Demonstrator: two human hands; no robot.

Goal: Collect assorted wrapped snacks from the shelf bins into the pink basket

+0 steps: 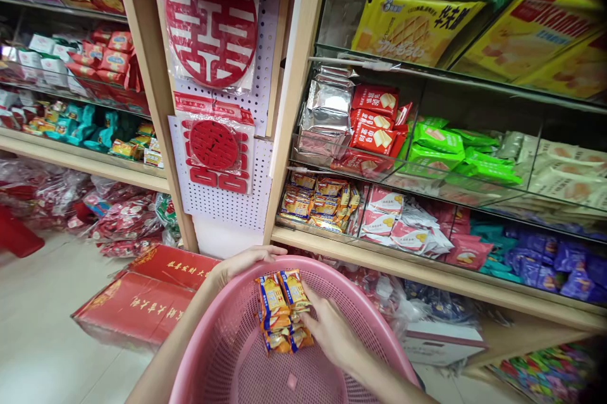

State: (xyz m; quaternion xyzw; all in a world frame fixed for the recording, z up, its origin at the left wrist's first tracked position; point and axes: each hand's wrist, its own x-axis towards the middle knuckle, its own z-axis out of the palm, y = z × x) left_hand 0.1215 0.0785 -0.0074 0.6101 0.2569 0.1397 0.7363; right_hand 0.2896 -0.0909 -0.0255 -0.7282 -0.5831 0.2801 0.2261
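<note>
The packets (pixel 274 301), orange and blue, sit in a small cluster inside the pink basket (pixel 227 315), toward its far side. The right hand (pixel 332 331) reaches in over the basket, its fingers touching the cluster's right edge. Whether they pinch the packets or only rest against them cannot be told, since the contact side is turned away. The left hand (pixel 249 263) is closed over the far rim, its forearm running along the outside of the basket.

Each packet looks light and soft-skinned, with a glossy wrapper that is likely slippery where one lies on another. What is inside may well be crisp and easily crushed, so a gentle hold across the flat faces or by the sealed ends should suit better than a hard squeeze. A loose stack would probably slide apart if held from one edge only. The basket seems light, thin-walled and slightly springy; its rolled rim is the natural place to take hold.

The near side of the basket is cut off at the bottom, and what bears its weight is out of sight. The lower packets are partly covered by the upper ones, so their number is uncertain. A pale patch (pixel 292 382) on the basket's floor is hard to make out.
</note>
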